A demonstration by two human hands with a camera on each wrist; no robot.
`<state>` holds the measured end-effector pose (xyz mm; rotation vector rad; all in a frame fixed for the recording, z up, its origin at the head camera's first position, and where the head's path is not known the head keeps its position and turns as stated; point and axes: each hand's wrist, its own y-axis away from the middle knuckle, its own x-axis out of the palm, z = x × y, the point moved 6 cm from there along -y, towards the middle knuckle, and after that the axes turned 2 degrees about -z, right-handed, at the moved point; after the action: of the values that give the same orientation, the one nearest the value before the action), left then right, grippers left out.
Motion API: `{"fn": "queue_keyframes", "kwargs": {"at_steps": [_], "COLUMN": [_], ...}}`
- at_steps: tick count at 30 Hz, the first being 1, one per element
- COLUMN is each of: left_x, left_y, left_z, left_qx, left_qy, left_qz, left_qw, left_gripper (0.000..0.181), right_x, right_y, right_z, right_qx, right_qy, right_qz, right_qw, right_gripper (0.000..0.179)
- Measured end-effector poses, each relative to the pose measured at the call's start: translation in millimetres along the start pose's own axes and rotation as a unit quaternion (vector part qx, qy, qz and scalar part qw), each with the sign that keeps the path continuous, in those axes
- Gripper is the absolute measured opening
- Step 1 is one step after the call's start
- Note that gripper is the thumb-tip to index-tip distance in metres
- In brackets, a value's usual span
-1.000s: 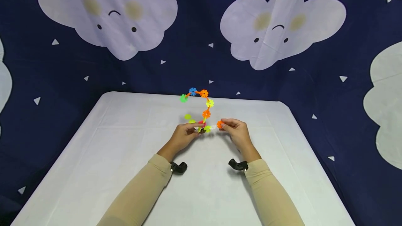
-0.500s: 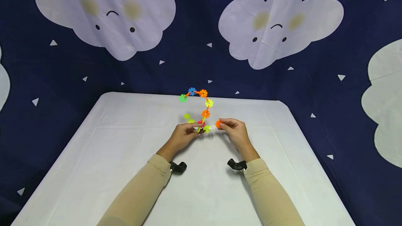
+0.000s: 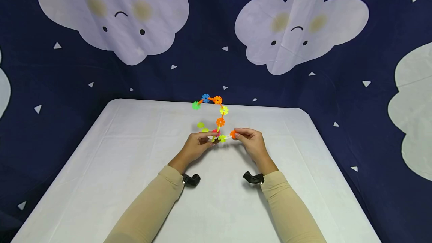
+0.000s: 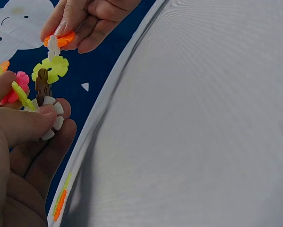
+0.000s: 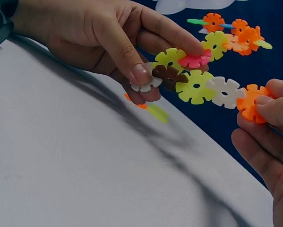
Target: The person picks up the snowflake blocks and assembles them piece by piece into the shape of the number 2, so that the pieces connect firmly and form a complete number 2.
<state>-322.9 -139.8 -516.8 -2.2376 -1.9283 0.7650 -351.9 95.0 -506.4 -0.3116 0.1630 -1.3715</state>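
Note:
A chain of notched plastic snowflake discs rises from my left hand (image 3: pixel 195 144) and curves to a green disc (image 3: pixel 196 105) at its far end. Thumb and fingers of that hand pinch a white disc (image 4: pixel 56 123) near a brown disc (image 5: pixel 169 77) and a pink disc (image 5: pixel 195 59). From the brown disc a short branch runs right through a yellow-green disc (image 5: pixel 196 87) to another white disc (image 5: pixel 221 92). My right hand (image 3: pixel 254 143) pinches an orange disc (image 5: pixel 250 101) whose edge meets this white one, the two overlapping in the right wrist view.
Yellow-green discs (image 3: pixel 200 125) show just beyond my left hand. An orange piece and a yellow-green piece (image 5: pixel 158 113) appear below that hand in the right wrist view. A white-covered table (image 3: pixel 216 205) reaches back to a dark blue cloud-patterned backdrop (image 3: pixel 209 74).
My right hand has shifted slightly left with the orange disc, drawing it a little closer to the left hand. The left hand keeps its grip in nearly the same place.

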Motion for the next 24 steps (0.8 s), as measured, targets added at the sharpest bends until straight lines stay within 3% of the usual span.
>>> {"fn": "queue_keyframes", "kwargs": {"at_steps": [7,24], "left_x": [-0.5,-3.8], "left_y": [-0.6,1.4], "left_z": [1.0,5.1], "left_qx": [-0.01,-0.023], "left_qy": [-0.012,-0.012], "left_qz": [-0.004,0.006], "left_qw": [0.9999,0.9997], "left_gripper": [0.041,0.04], "right_x": [0,13], "right_y": [2.8,10.1], "right_z": [-4,-8], "right_qx": [0.015,0.002], "right_qy": [0.037,0.014], "right_qz": [-0.023,-0.072], "right_qw": [0.9989,0.9973], "right_gripper": [0.02,0.019]}}
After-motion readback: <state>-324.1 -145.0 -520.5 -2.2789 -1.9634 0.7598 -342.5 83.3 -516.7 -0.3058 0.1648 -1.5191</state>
